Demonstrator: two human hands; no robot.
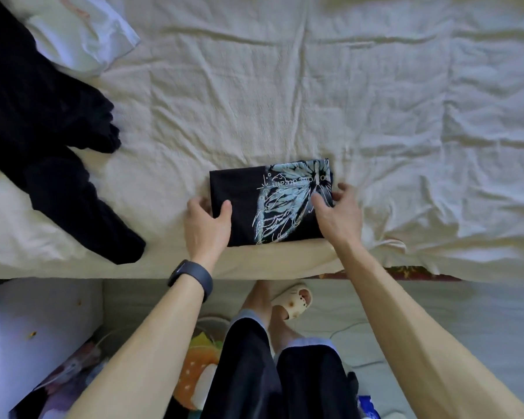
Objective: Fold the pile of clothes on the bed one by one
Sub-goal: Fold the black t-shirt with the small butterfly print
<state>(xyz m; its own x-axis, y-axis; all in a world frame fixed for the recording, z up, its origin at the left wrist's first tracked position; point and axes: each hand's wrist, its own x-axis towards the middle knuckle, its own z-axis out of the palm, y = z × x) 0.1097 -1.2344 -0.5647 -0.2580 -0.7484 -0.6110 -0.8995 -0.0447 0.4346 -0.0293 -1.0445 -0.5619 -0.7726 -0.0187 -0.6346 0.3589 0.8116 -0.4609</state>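
Note:
A black T-shirt (248,204) with a pale blue butterfly print lies folded into a small rectangle near the bed's front edge. My left hand (204,223) grips its left edge, thumb on top and fingers slipped underneath. My right hand (339,211) holds the right edge the same way, thumb across the print. A heap of unfolded black clothes (40,125) sprawls at the left side of the bed, one leg or sleeve trailing toward the front edge.
The bed carries a wrinkled cream sheet (285,95). A white pillow (82,34) sits at the far left corner. Below the bed edge are my legs, a cream slipper (295,300), and cluttered items on the floor (194,370) at lower left.

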